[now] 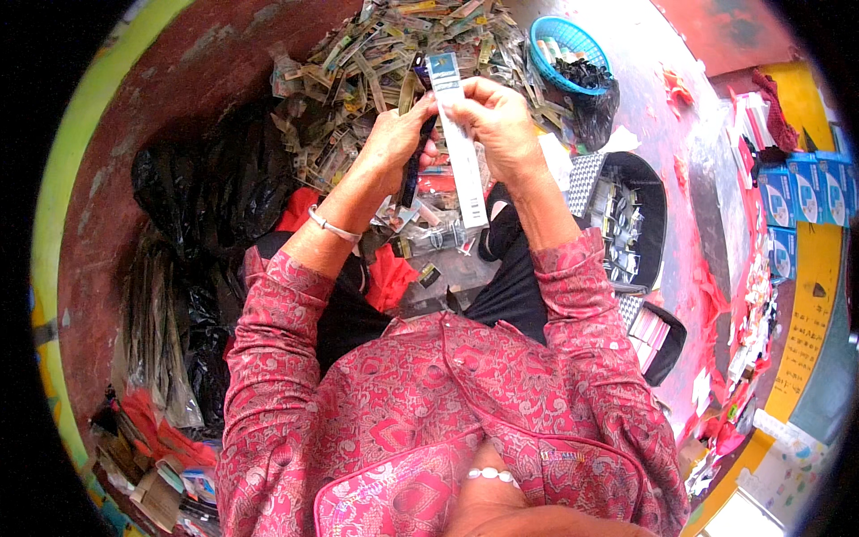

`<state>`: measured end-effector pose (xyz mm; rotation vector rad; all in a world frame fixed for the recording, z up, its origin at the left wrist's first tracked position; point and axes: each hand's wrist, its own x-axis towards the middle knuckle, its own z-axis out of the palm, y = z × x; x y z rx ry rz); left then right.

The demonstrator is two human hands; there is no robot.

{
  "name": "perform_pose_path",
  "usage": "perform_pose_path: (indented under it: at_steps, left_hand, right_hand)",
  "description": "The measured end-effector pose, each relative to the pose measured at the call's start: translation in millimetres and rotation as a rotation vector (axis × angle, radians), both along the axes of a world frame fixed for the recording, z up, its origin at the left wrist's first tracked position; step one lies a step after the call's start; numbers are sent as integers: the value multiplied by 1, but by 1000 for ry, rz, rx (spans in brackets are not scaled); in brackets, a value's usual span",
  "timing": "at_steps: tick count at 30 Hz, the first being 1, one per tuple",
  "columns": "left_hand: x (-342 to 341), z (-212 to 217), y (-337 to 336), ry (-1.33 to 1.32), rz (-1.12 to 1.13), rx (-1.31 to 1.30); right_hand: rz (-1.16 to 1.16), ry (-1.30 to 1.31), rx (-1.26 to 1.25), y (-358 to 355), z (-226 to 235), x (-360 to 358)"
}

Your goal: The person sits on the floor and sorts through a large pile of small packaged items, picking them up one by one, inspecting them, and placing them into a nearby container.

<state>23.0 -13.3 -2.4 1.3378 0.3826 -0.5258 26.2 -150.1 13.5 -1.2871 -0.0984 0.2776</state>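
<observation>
Over the lap my right hand point(506, 130) pinches a long, narrow white card strip point(463, 166) near its upper part. The strip has a blue printed patch at its top end and hangs tilted toward my knees. My left hand point(394, 148) is closed around a thin dark strip point(412, 174), its fingertips close to the white strip's edge. Whether the left thumb also touches the white strip I cannot tell. Beyond both hands lies a large heap of slim clear packets point(349, 80). Below them, more clear packets point(434, 234) lie between my knees.
A blue plastic basket point(535, 55) holding dark and pale items stands at the far right. To my right sits a black container point(651, 215) with packets; nearby is a smaller one point(671, 353). Black plastic bags point(215, 170) lie left. A red cloth-like scrap point(390, 277) lies between my legs.
</observation>
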Motion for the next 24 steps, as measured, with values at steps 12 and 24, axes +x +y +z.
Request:
perform_pose_path:
  at_steps: [12, 24]
  left_hand:
    - [-8, -3, -1, 83, -84, -424]
    - [-2, -16, -5, -16, 17, -348]
  right_hand:
    - [-278, 127, 23, -5, -6, 8]
    - [-371, -85, -315, 6, -22, 10]
